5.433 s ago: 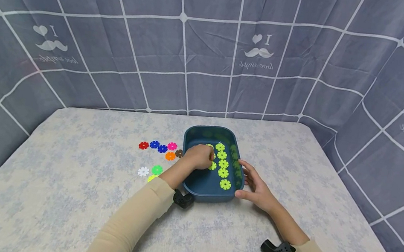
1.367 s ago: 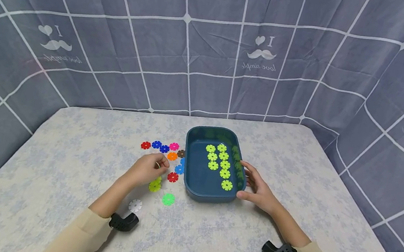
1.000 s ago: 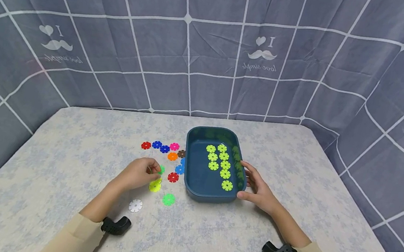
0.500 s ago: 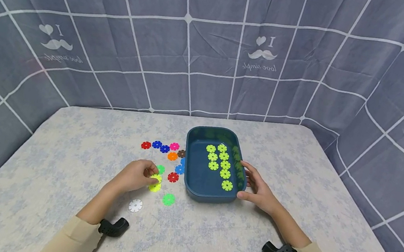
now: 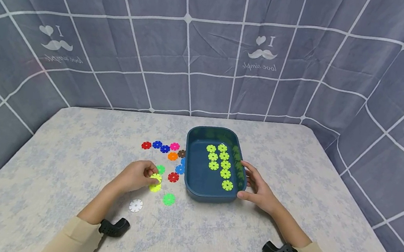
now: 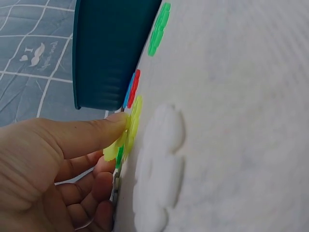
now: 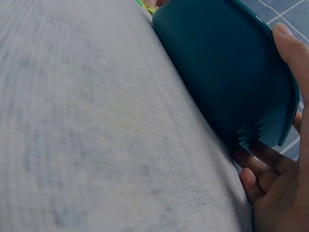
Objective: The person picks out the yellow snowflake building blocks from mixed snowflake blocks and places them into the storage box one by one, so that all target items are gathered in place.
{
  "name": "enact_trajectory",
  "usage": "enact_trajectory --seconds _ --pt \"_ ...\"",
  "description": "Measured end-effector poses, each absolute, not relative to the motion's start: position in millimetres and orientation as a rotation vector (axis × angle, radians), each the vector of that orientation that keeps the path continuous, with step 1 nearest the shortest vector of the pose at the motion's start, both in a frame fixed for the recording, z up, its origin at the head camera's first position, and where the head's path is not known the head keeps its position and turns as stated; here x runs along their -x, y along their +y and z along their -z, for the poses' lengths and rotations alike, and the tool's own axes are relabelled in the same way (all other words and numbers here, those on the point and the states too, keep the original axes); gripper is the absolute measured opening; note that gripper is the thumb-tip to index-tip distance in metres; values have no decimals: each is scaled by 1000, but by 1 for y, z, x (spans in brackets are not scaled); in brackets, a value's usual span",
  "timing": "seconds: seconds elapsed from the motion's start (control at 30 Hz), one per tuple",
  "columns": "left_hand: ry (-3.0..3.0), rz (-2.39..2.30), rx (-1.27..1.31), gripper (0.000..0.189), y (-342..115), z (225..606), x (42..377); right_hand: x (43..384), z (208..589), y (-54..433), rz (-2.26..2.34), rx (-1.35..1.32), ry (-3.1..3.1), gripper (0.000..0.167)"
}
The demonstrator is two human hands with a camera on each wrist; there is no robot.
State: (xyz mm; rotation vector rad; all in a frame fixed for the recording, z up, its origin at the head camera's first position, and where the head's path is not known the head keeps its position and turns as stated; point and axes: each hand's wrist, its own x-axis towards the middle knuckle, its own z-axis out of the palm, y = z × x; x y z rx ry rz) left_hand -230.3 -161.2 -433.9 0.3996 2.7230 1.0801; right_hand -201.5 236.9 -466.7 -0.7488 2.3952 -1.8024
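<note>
My left hand (image 5: 137, 175) pinches a yellow-green snowflake-shaped plastic disc (image 6: 112, 151) between thumb and index finger. A second disc of that colour (image 5: 155, 188) lies right beneath it on the table. The left wrist view shows the two discs overlapping, the pinched one tilted. At the right side of a dark teal bin (image 5: 196, 181), my right hand (image 5: 256, 192) rests its fingers and thumb against the outer wall. Several yellow-green discs (image 5: 225, 164) lie flat on the bin's floor in two rows.
Left of the bin lie a green disc (image 5: 160, 169), red discs (image 5: 173, 177), blue ones (image 5: 165, 149), an orange (image 5: 172, 156), a pink (image 5: 174, 146) and a brown (image 5: 181, 153). Nearer are another green (image 5: 168, 199) and a white disc (image 5: 135, 205). A grey curtain (image 5: 212, 50) hangs behind.
Earlier, my left hand reached inside the bin; it has since drawn back left to the loose discs and taken hold of a yellow-green one. My right hand has stayed at the bin.
</note>
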Motion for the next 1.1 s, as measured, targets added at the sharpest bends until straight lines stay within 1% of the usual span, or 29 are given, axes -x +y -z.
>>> enact_trajectory --seconds 0.5,0.83,1.1 --pt "2705 -1101 -374 23 -162 436 231 201 467 238 1815 751 2377 86" --pt "2707 -1111 -389 16 -164 436 233 202 468 237 1819 763 2373 86" --pt "2688 -1118 -417 16 -166 430 235 203 468 238 1816 779 2371 86"
